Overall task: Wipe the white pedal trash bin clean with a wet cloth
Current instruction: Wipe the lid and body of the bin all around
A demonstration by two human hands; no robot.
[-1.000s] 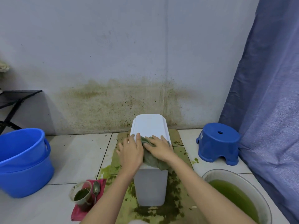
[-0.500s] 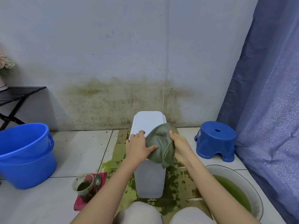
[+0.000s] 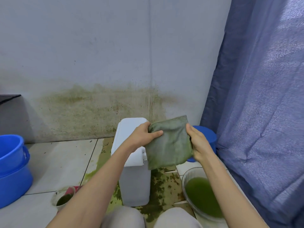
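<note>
The white pedal trash bin stands on a green-stained mat in the middle of the floor, lid down. A grey-green wet cloth hangs spread in the air above the bin's right side. My left hand pinches the cloth's upper left corner, thumb on the front. My right hand holds its right edge, fingers behind the fabric. Neither hand touches the bin. My forearm covers part of the bin's lid.
A stack of blue tubs sits at the left. A small cup of green liquid stands on a red cloth. A basin of green water is at lower right, a blue stool behind the cloth, a blue curtain on the right.
Both hands lifted the cloth off the bin's lid and spread it out flat in the air to the right. The view rose and shifted right.
</note>
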